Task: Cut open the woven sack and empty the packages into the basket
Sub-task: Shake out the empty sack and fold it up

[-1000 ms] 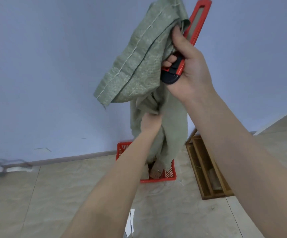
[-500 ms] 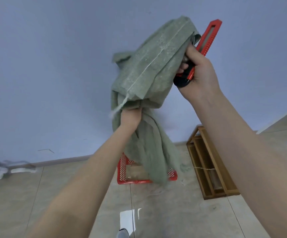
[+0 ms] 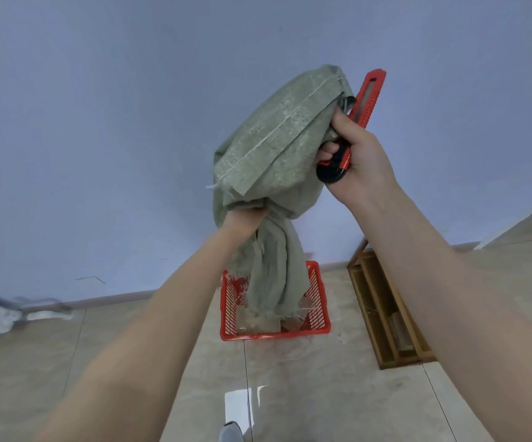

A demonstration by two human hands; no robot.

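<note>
Gravity does most of this step, so the job is to keep the woven sack upended and lined up. It hangs in the air over the red basket, with its stitched end bunched at the top and its frayed cut mouth dangling into the basket's opening. A few packages lie on the basket floor below the mouth. The lower cloth looks slack and flat, so little seems left inside, though the folds could hide a package.

The left hand has its fingers curled tight round the sack's middle, choking it into a neck. That grip probably blocks anything above it. Loosening it, or sliding it down toward the mouth while the top is shaken, should let any last package drop.

The right hand clamps the sack's upper end and a red utility knife in one closed fist, the knife pointing up and away. I cannot tell whether the blade is out, so shakes should be short and vertical, with the knife tip kept clear of the left forearm.

The mouth should stay inside the rim: a wooden rack lies just beside the basket on the tiled floor, where a stray package could land.
</note>
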